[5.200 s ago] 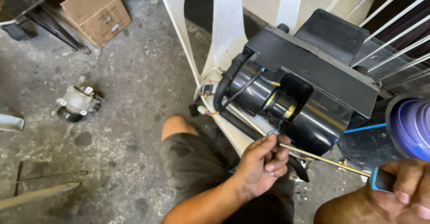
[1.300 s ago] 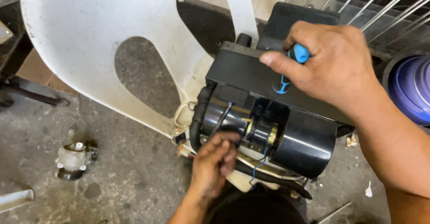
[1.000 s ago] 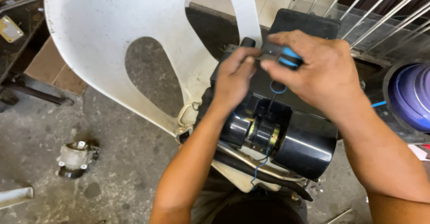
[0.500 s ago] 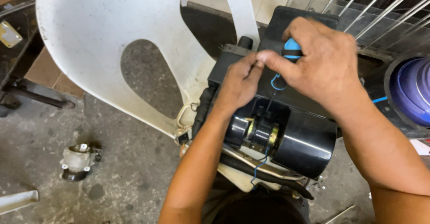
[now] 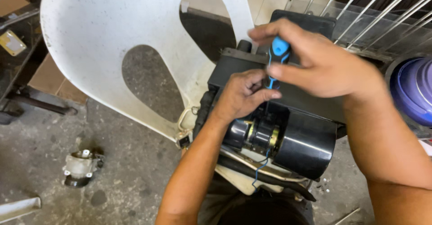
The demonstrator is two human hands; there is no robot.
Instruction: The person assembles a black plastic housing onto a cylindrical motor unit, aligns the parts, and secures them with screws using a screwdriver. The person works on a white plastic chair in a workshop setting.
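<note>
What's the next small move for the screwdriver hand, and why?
Probably start turning. The right hand grips the blue-handled screwdriver upright over the black blower housing, and the left hand pinches near its shaft as if steadying the tip, which is hidden.

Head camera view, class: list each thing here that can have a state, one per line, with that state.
Right hand: closed around the blue-handled screwdriver.
Blue-handled screwdriver: held upright, tip down at the black blower unit.
Left hand: fingers curled, resting on the unit beside the screwdriver shaft.
Black blower unit: lying on the white plastic chair, motor exposed.
White plastic chair: tipped over.
Blue wire: hanging loose.
Small metal part: lying on the floor, untouched.
</note>
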